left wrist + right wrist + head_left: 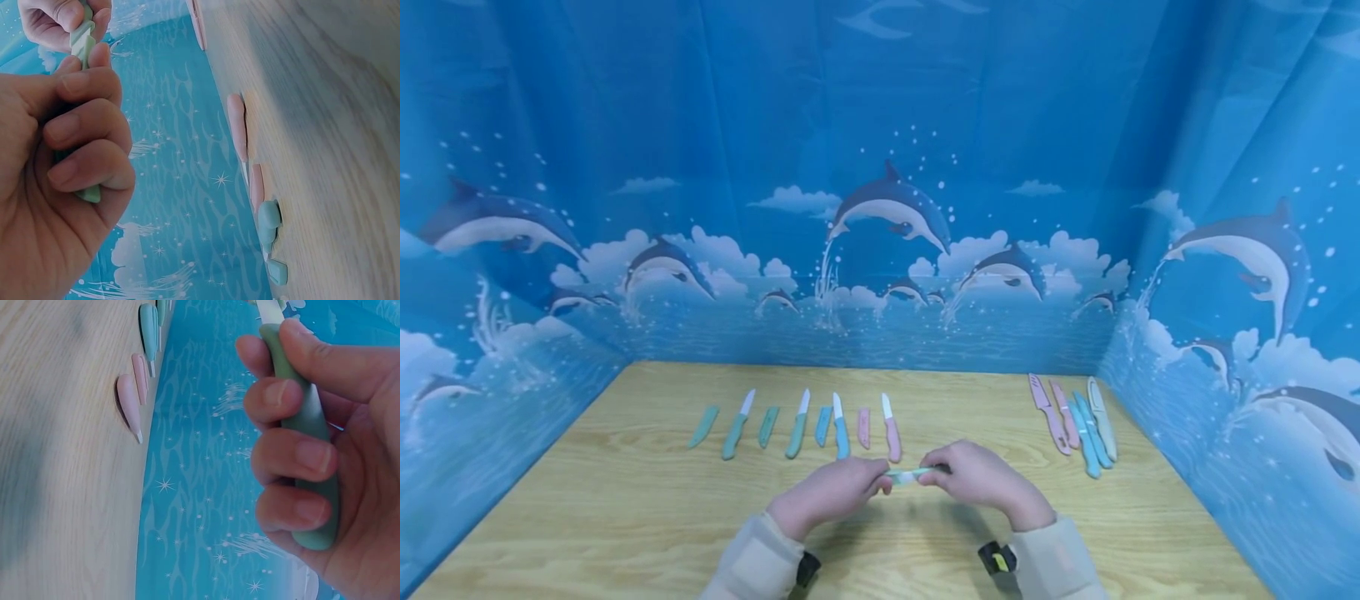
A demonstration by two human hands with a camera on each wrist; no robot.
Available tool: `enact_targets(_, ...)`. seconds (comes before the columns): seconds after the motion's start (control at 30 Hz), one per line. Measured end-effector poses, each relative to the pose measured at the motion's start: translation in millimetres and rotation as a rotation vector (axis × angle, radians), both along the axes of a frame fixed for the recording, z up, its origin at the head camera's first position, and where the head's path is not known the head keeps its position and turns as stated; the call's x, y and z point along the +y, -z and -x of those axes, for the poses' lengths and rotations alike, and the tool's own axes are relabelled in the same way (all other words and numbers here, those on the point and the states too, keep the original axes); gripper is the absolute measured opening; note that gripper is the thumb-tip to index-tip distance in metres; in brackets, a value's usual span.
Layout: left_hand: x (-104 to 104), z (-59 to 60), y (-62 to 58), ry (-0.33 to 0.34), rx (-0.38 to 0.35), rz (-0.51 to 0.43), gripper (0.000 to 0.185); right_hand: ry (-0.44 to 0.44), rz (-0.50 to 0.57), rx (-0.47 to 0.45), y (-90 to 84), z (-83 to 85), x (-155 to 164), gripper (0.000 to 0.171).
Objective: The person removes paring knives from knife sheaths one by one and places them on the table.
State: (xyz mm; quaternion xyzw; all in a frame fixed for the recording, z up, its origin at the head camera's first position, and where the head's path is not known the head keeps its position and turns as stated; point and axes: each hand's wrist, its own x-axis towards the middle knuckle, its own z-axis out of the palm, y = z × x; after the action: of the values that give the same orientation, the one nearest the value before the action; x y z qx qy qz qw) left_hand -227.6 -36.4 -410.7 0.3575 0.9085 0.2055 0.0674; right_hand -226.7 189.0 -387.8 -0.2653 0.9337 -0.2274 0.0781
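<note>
A pale green knife (910,475) is held level above the bench (625,517), long axis running left to right: sheath end clenched in the left hand (829,493), handle gripped by the right hand (977,477). Farther back, bared knives (842,427) lie in a row.

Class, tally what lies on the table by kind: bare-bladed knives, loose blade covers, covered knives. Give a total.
Bare-bladed knives: 4
Loose blade covers: 4
Covered knives: 5
Total: 13, not counting the green knife held by the left hand and right hand.
</note>
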Motion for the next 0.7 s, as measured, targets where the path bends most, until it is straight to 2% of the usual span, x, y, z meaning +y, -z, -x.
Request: enact_targets(0.7,-0.6,2.3,1.5,-0.004,-0.015,0.006,0.022,-0.016,0.011,-0.007,-0.6,1.7,3.7,0.018)
